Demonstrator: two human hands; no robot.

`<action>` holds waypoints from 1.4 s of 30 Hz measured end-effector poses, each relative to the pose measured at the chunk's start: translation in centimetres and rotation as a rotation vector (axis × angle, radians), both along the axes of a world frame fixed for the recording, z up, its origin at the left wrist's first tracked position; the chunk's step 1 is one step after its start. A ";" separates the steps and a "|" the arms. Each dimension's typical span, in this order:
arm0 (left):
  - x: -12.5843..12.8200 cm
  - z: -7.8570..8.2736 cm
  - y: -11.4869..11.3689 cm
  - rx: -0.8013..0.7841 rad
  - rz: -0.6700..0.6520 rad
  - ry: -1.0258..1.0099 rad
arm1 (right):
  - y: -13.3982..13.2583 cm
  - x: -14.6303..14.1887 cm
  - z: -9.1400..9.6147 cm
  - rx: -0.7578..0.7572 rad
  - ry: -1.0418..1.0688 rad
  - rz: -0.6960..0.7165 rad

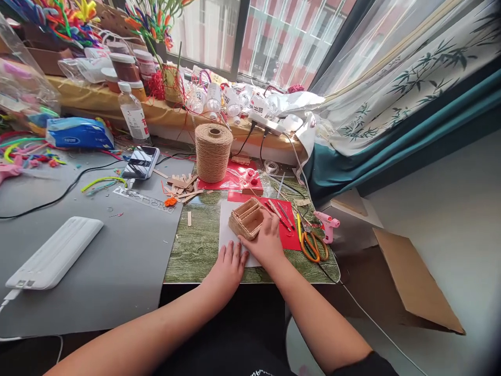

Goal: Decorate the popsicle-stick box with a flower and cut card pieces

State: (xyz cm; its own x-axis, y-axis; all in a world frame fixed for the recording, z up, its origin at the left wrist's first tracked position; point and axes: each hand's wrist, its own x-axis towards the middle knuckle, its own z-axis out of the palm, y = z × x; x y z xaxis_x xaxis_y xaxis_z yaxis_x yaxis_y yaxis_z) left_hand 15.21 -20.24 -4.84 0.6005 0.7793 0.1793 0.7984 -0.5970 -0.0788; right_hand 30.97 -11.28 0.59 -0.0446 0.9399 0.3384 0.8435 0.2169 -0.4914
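Note:
A small brown box with compartments [243, 211], its walls apparently wrapped in twine, sits on a white sheet of paper [224, 230]. My right hand [266, 237] grips the box's right side, fingers over its near right wall. Flat on the paper's near edge lies my left hand [230, 263], fingers stretched out, just below the box and holding nothing. Right of the box, several pencils [285, 215] lie on red paper [291, 237]. Orange-handled scissors [312, 248] and a yellow cutter [299, 227] rest beside them.
A big twine spool [213, 154] stands behind, near a pile of wooden sticks [183, 187]. A pink glue gun [327, 224] is at the table's right edge. Leftward are a phone [141, 162], a white power bank [57, 253] and a water bottle [134, 115]. Cords cross the table.

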 end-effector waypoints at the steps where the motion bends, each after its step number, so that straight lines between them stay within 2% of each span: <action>1: 0.0 0.0 0.0 -0.003 0.000 0.006 | 0.2 0.0 -0.1 -0.010 0.013 -0.003; 5: 0.1 0.2 0.0 -0.032 0.008 0.023 | 1.9 -0.7 -0.1 -0.033 0.024 -0.038; 11: 0.1 0.3 0.0 -0.045 0.012 0.004 | 0.6 -0.1 0.3 -0.038 -0.016 -0.025; 17: 0.0 0.2 0.1 -0.052 0.003 0.001 | 2.3 -0.6 0.3 -0.057 0.013 -0.044; 23: 0.0 0.1 0.1 -0.033 0.006 0.004 | -0.3 0.0 0.5 -0.037 -0.005 -0.008; 29: -0.1 0.9 0.1 -0.030 -0.019 0.040 | 1.3 -0.8 0.7 -0.052 0.008 -0.031; 32: -0.1 0.8 -0.1 -0.023 0.009 0.030 | 0.1 -0.5 1.2 -0.076 -0.005 -0.027; 35: 0.0 0.3 -0.1 -0.007 0.009 0.003 | -1.2 0.1 1.0 -0.048 -0.011 -0.016; 38: 0.0 0.0 -0.1 -0.013 -0.008 -0.020 | -0.2 -0.3 0.5 -0.020 0.010 -0.034; 42: 0.0 0.4 -0.2 -0.004 0.020 0.033 | 1.0 -1.1 0.5 -0.032 0.007 -0.045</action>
State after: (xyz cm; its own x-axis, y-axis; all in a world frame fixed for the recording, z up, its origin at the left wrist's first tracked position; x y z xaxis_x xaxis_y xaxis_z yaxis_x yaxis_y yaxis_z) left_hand 15.24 -20.44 -4.44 0.5904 0.7919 0.1561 0.8071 -0.5814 -0.1032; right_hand 29.90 -10.24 1.10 0.0002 0.9513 0.3082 0.8485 0.1629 -0.5034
